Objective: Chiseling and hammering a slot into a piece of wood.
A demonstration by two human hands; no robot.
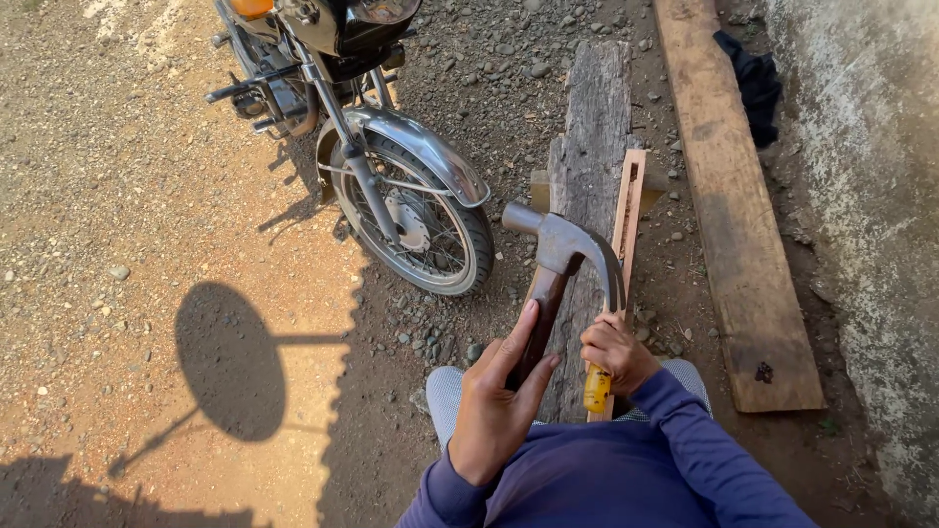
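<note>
While the claw hammer (562, 256) stands raised over the work, its steel head sits just above a thin reddish wood strip (626, 220) that lies along the right edge of a weathered grey beam (590, 147). Its dark wooden handle runs down into the left hand (494, 401), whose grip is closed around the shaft, fingers pointing up along it. Just beside it, the right hand (616, 352) has its grip closed on a yellow-handled tool (597, 388), held upright against the near end of the strip; what the tool's tip is I cannot tell, as the hand hides it. Both arms wear dark blue sleeves. Right of the beam, a broad brown plank (738, 215) lies on the gravel ground (117, 196), with a dark cloth (751, 83) near its far end beside a rough wall (871, 196). To the left stands a motorcycle (391, 147), front wheel near the beam.
</note>
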